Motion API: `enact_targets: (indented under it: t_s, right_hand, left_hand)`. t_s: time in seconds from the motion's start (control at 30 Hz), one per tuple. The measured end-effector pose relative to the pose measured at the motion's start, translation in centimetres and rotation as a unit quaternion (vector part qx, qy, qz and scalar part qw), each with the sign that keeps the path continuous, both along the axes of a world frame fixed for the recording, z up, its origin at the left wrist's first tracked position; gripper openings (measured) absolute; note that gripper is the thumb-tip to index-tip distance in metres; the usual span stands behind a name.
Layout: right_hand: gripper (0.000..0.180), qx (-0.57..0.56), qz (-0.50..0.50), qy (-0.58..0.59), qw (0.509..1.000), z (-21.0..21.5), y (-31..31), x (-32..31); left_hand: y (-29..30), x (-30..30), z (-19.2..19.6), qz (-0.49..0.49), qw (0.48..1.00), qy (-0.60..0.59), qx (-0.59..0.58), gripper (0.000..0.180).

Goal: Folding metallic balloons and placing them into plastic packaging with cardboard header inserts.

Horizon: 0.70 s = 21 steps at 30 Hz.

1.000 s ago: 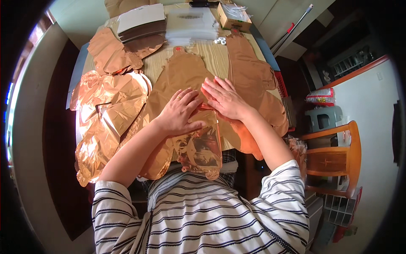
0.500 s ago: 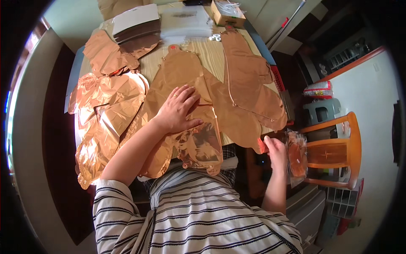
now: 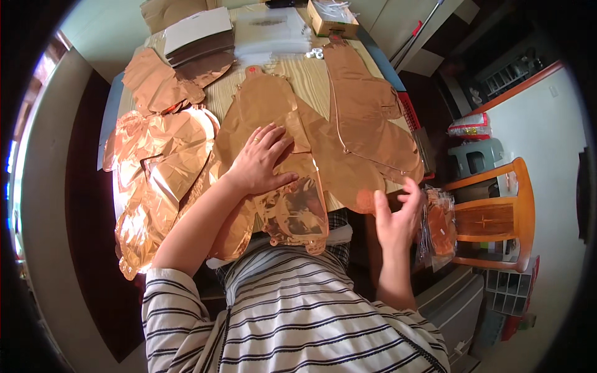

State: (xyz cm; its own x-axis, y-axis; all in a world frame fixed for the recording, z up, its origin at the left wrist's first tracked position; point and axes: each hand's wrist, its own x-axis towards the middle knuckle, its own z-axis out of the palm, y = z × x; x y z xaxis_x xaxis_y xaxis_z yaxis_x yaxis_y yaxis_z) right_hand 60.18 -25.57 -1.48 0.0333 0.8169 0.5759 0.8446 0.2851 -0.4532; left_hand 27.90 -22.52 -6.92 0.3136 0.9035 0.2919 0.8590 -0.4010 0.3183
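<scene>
A flat, uninflated copper-coloured foil balloon [image 3: 261,99] lies in the middle of the table, its lower part shiny and creased. My left hand [image 3: 267,158] rests on it with the fingers stretched out, a ring on one finger. At the table's near right edge, my right hand [image 3: 398,214] is raised with thumb and fingers apart, holding nothing. Just left of its thumb is the rounded end of a foil piece [image 3: 348,168], with an orange patch at its tip. Another flat foil balloon [image 3: 367,112] overlaps it farther right.
Crumpled shiny foil balloons [image 3: 158,161] cover the table's left side. At the back are a white-topped stack [image 3: 199,31], clear plastic bags [image 3: 273,34], small white rolls [image 3: 315,53] and a cardboard box [image 3: 336,28]. A wooden chair [image 3: 491,214] stands right, with packaged foil [image 3: 440,227] beside it.
My right hand has let go of the foil's orange tip, opened and lifted slightly away. That tip now lies farther left, at the table edge. My left hand has stayed put.
</scene>
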Motion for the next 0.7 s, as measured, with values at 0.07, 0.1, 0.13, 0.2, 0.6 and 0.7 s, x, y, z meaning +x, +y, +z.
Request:
enact_targets:
  t_s: [0.07, 0.1, 0.13, 0.2, 0.6, 0.7]
  right_hand:
    - [0.055, -0.104, -0.019, 0.058, 0.993, -4.1, 0.8, 4.4]
    - [0.053, -0.239, -0.018, 0.156, 0.958, -5.5, 0.9, 5.7]
    - [0.045, -0.306, 0.028, 0.33, 0.893, -6.2, 1.4, 5.6]
    - [0.026, -0.36, 0.1, 0.387, 0.843, -5.4, 1.5, 4.0]
    - [0.027, -0.14, 0.622, -0.02, 0.77, -0.4, 0.4, -9.1]
    - [0.027, -0.18, 0.593, 0.091, 0.779, -0.3, 4.8, -7.2]
  left_hand:
    - [0.0, 0.1, -0.2, -0.002, 1.0, -0.006, -0.001, 0.085]
    - [0.1, 0.0, -0.2, -0.003, 1.0, -0.007, 0.001, 0.085]
    - [0.1, 0.0, -0.2, -0.004, 1.0, -0.008, -0.003, 0.085]
    - [0.0, -0.1, -0.2, 0.001, 1.0, -0.007, -0.011, 0.085]
    - [0.5, -1.6, -2.4, -0.027, 0.996, 0.082, -0.012, 0.099]
    - [0.1, -1.4, -1.7, -0.025, 0.998, 0.054, -0.019, 0.09]
